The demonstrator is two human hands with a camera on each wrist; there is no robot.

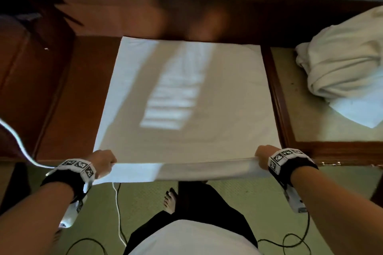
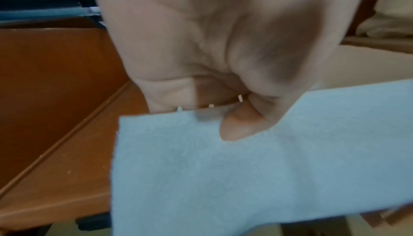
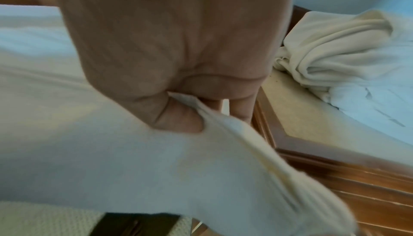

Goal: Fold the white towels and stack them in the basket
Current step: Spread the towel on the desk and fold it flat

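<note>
Left hand (image 1: 103,160), lower left: grip pinched on near corner of flat white cloth towel (image 1: 186,97), spread mid-frame on brown wooden desk (image 1: 68,97). Right hand (image 1: 264,154) clamps opposite corner. Crumpled white towels (image 1: 344,62) far right.

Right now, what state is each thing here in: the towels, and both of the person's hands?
spread towel: lying flat on the wooden surface, near edge lifted and held at both corners.
left hand: pinches the towel's near-left corner, thumb on top.
right hand: grips the towel's near-right corner, cloth bunched there.
towel heap: crumpled, unfolded, off to the right, untouched.
</note>
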